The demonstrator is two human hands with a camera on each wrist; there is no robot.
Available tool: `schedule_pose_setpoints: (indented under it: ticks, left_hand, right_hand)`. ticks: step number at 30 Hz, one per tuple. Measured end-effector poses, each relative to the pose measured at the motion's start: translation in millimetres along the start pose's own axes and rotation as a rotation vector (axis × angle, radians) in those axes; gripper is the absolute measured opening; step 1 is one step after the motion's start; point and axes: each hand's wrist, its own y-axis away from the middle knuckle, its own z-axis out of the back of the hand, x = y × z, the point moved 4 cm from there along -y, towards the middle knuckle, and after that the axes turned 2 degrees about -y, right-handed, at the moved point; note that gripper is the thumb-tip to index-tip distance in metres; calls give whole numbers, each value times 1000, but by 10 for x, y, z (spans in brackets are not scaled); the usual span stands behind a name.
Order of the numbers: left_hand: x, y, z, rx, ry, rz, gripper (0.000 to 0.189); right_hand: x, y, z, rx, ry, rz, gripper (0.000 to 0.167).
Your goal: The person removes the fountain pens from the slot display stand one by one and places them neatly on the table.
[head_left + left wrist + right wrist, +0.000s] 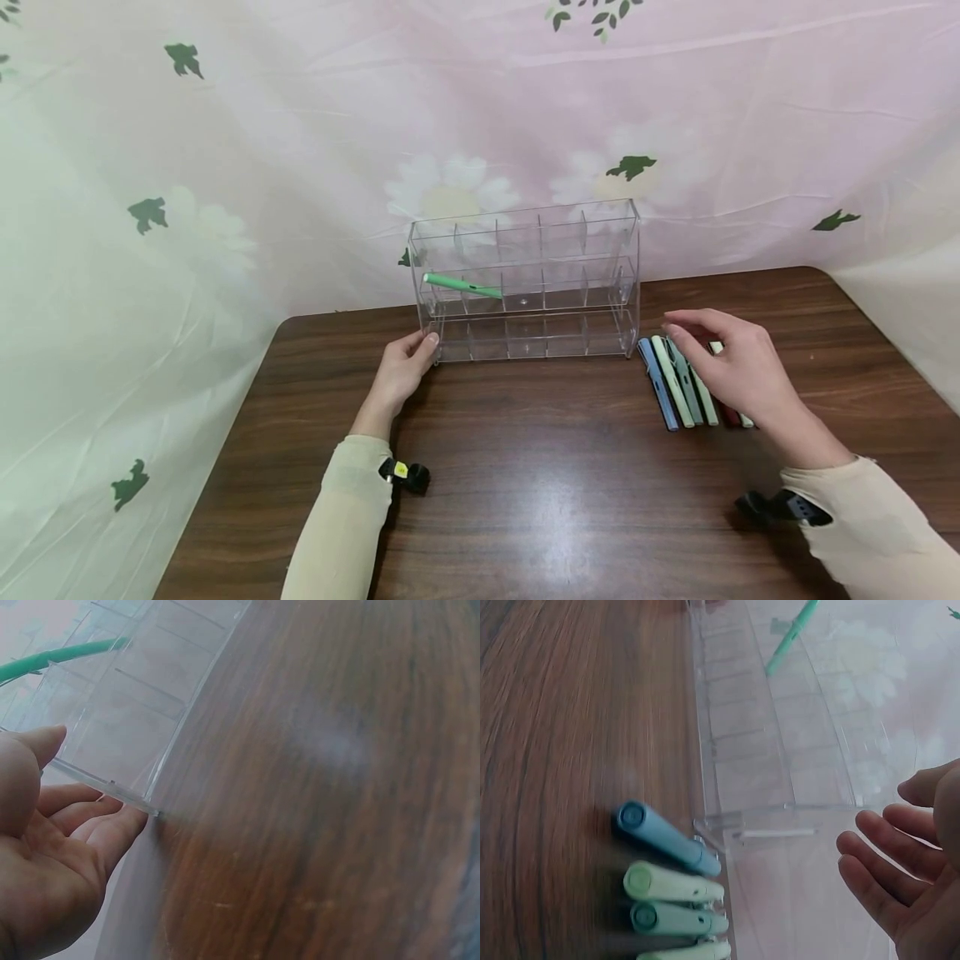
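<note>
A clear plastic organizer [525,333] with tiered compartments stands at the back of the table. My left hand [406,367] grips its lower left side, with the thumb [46,744] on the near side of the panel and the fingers behind it. Slanting across the middle tier at the left is a green pen [461,286]. My right hand [738,362] hovers over a row of pens beside the organizer, fingers loosely bent and holding nothing. The row includes a blue pen [660,390], a pale green pen [674,385] and a teal pen [686,385]; the hand partly hides the others.
The dark wooden table [525,483] reaches back to a hanging floral cloth [315,150] close behind the organizer. A dark red pen [731,416] shows its end below the right hand. Each wrist carries a small black camera.
</note>
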Motion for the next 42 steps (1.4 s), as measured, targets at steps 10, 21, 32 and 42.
schedule_pose_setpoints:
  ticks: [10, 21, 32, 42]
  left_hand:
    - [21, -20, 2, 8, 1, 1, 58]
    - [19, -20, -9, 5, 12, -2, 58]
    - [22, -14, -4, 4, 22, 5, 58]
    - [28, -10, 6, 5, 16, 10, 58]
  right_hand:
    - [268, -107, -170, -33, -71, 108, 22]
    - [518, -241, -432, 30, -138, 143, 20]
    - [699, -352, -589, 70, -191, 131, 19]
    - [798, -437, -766, 134, -192, 119, 21]
